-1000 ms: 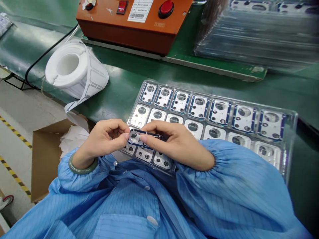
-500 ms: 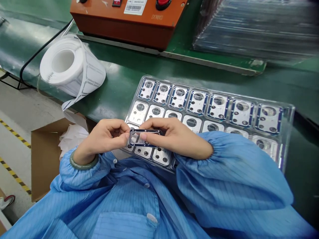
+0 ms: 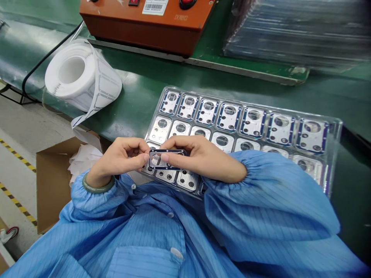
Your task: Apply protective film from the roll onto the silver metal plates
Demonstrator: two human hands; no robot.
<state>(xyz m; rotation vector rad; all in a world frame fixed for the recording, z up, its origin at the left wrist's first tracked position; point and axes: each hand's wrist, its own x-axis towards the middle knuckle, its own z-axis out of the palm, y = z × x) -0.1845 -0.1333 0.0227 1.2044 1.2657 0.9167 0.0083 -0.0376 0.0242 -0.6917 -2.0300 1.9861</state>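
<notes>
With the right hand half curled, thumb across the front and forefinger behind, holding a blue frame just above the near left part of a clear plastic tray. With the left hand, thumb and forefinger drawn nearly together at the left end of the same piece; gripping the rim or only picking at it, cannot tell. Judging by the tray, perhaps a third done: along the far row, seven metal plates with dark blue edging. Seemingly left: in the middle row, bare plates without any blue, some partly behind the hands and sleeve; in the near row, at the left, a few more without visible blue, and farther right, too hidden under the arm to judge. As for looks: thin and flat, longer than wide, rounded at the corners, dark blue around the rim with small pale dots, seemingly see-through in the middle; lying crosswise in front of the body, partly covered by the right thumb.
</notes>
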